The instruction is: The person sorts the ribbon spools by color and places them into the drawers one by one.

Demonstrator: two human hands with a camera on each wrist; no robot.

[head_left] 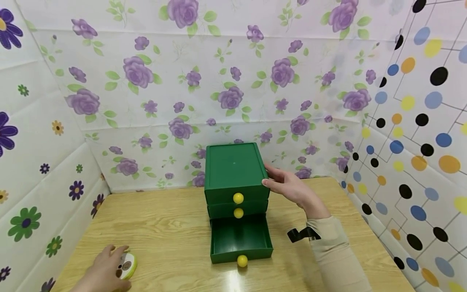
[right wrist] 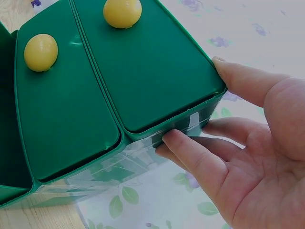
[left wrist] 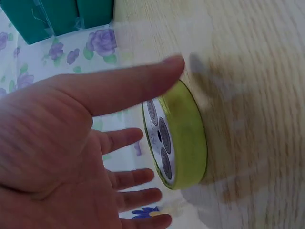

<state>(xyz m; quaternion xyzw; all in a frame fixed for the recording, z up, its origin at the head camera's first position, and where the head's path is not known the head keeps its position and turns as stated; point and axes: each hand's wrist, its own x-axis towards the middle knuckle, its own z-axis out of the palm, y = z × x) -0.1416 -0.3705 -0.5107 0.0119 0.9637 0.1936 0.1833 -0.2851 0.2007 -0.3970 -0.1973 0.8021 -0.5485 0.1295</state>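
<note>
A roll of yellow tape (head_left: 127, 265) with a white, brown-spotted side stands on edge at the front left of the table. My left hand (head_left: 103, 269) is spread around it; in the left wrist view the thumb reaches over the yellow band (left wrist: 188, 138) while the other fingers are beside the white face. In the middle stands a green drawer cabinet (head_left: 235, 166) with yellow knobs. Its bottom drawer (head_left: 222, 258) is pulled out and its inside shows bare. My right hand (head_left: 290, 186) touches the cabinet's right side, thumb at the top edge, fingers fairly straight against the side wall (right wrist: 143, 155).
The wooden table (head_left: 160, 227) meets a purple-flowered back sheet (head_left: 157, 109). Patterned sheets also bound it at left and at right (head_left: 412, 182). The open drawer juts toward the table's front. A black wrist mount (head_left: 303, 234) sticks out from my right sleeve.
</note>
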